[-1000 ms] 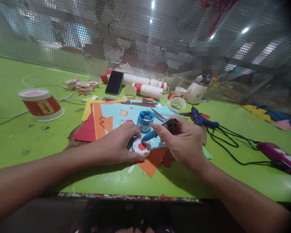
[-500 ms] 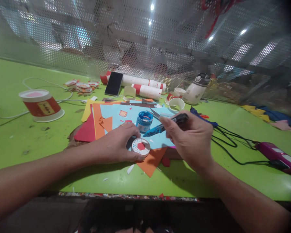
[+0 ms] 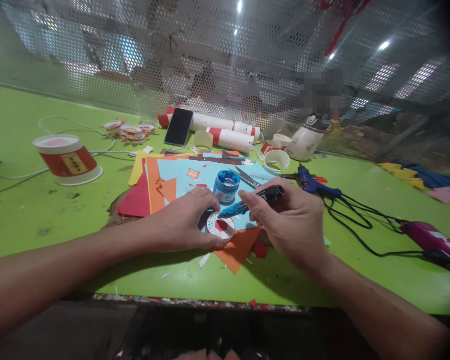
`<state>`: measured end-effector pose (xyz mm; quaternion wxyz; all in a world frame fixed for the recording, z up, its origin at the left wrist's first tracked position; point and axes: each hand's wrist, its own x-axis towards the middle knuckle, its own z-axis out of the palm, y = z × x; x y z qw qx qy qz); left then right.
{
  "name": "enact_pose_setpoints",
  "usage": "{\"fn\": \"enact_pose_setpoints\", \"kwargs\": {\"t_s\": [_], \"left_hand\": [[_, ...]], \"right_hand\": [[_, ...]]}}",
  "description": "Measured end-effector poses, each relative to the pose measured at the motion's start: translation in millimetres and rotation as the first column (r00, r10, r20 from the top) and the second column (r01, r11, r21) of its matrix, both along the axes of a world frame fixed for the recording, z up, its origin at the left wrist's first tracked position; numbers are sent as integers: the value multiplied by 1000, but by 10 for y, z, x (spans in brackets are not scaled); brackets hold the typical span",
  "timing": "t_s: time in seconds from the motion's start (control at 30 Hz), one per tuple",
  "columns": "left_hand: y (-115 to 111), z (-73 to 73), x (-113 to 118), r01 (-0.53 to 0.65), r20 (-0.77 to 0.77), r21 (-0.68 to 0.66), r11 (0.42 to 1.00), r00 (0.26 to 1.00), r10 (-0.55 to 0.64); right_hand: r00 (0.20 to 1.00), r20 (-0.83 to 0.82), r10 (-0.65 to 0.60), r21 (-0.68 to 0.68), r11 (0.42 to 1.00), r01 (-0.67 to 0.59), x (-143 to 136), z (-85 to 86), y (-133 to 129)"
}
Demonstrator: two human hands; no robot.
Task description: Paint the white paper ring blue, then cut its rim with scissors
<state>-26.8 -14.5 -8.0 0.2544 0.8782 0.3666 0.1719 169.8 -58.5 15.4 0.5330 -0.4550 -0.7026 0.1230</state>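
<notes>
My left hand [image 3: 189, 220] grips the edge of a small round white disc [image 3: 211, 231] between thumb and fingers. A red shape sits at the disc's centre, with blue dots on its left part. My right hand [image 3: 290, 220] holds a black marker [image 3: 269, 194] whose front end is smeared with blue. Its tip is at the disc's upper edge; contact cannot be made out. Just behind the disc stands an open jar of blue paint [image 3: 226, 189] on light blue paper [image 3: 172, 171]. Scissors [image 3: 248, 177] lie to the right of the jar.
A paper cup [image 3: 69, 162] stands upside down at the left. Farther back are a phone [image 3: 179, 127], stacked cups [image 3: 230, 140] and a white bottle [image 3: 307, 140]. To the right lie a blue glue gun [image 3: 315, 184], black cords and a magenta device [image 3: 431, 240].
My right hand has brought the marker down and left, from beside the jar to the disc. The scissors and glue gun show more fully. The whole view has shifted slightly.
</notes>
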Motion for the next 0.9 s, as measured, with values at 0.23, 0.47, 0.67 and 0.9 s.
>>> {"fn": "enact_pose_setpoints", "kwargs": {"t_s": [0.23, 0.47, 0.67, 0.9], "left_hand": [[-10, 21, 3, -8, -12, -25, 1000, 1000, 8], [5, -9, -1, -18, -4, -10, 1000, 1000, 18], [4, -6, 2, -19, -21, -7, 1000, 1000, 19], [-17, -3, 6, -24, 7, -17, 1000, 1000, 24]], "right_hand": [[999, 41, -27, -6, 1000, 27, 1, -8, 0], [999, 49, -14, 9, 1000, 14, -6, -15, 22], [997, 75, -30, 13, 999, 30, -5, -14, 15], [988, 153, -9, 11, 1000, 8, -8, 13, -10]]}}
